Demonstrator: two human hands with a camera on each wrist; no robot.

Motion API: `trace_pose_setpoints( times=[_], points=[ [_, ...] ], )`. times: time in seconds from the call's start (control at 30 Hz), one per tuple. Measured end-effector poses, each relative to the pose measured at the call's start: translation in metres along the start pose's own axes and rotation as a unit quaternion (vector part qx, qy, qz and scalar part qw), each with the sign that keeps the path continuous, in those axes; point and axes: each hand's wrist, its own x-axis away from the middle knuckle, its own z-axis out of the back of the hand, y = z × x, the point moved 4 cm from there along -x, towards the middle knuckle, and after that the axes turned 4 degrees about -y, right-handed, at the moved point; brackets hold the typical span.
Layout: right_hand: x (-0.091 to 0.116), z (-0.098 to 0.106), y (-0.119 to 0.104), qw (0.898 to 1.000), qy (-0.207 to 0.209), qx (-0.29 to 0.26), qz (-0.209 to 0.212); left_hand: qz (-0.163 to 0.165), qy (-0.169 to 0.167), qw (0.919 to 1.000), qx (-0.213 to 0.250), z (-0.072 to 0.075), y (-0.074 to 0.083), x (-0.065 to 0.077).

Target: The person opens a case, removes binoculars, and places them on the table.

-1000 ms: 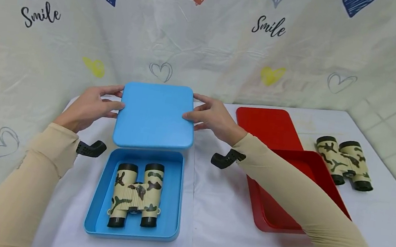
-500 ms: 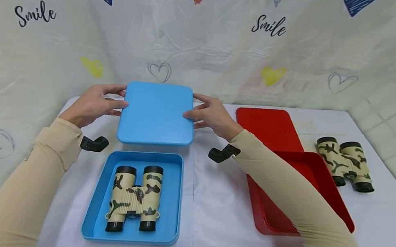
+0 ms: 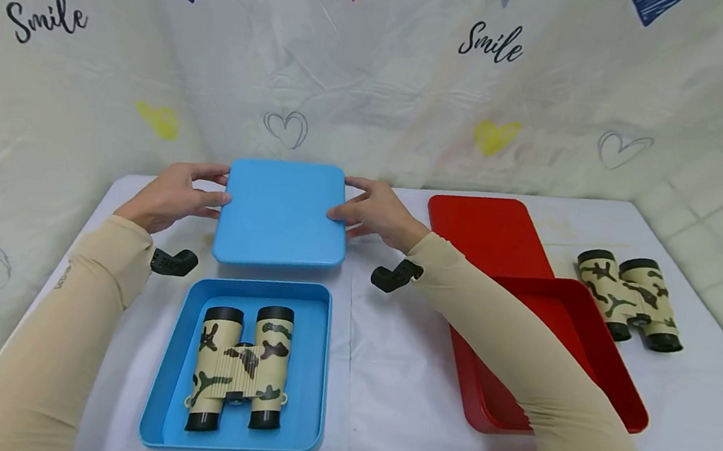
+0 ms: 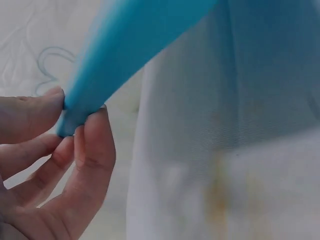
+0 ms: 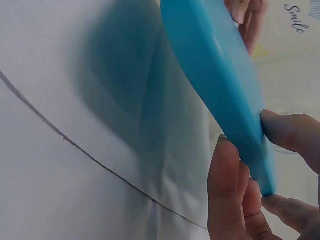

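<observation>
Between my two hands is a flat blue lid (image 3: pixel 284 214), raised off the tablecloth behind a blue box. My left hand (image 3: pixel 175 195) pinches its left edge, thumb on top and fingers beneath. At the right edge my right hand (image 3: pixel 379 214) grips it the same way; the right wrist view shows the thumb and fingers on both faces of the lid (image 5: pixel 220 75). Nearer to me stands the open blue box (image 3: pixel 302 429), with camouflage binoculars (image 3: pixel 240 368) lying inside it.
To the right a red box (image 3: pixel 481 413) stands open, partly hidden by my right sleeve. A red lid (image 3: pixel 489 230) lies behind it. Another pair of camouflage binoculars (image 3: pixel 630 298) rests near the table's right edge. A printed curtain (image 3: pixel 387 71) hangs at the back.
The lid first shifted slightly away from the box, then came down a little and to the left, still held by both hands. The head view has also shifted slightly.
</observation>
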Motion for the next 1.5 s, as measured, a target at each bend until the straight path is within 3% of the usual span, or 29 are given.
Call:
trace_pose_setpoints(
  times=[0.37, 0.97, 1.5],
  points=[
    [-0.009, -0.005, 0.012, 0.998, -0.003, 0.038, -0.049, 0.005, -0.027, 0.9995, -0.017, -0.008, -0.012, -0.001],
    [-0.008, -0.005, 0.017, 0.995, -0.024, 0.074, -0.068, 0.037, -0.046, 0.9981, -0.018, -0.018, -0.024, -0.010],
    [-0.009, -0.005, 0.020, 0.991, -0.002, 0.111, -0.079, 0.048, -0.049, 0.9976, -0.007, -0.025, -0.033, -0.015]
  ],
)
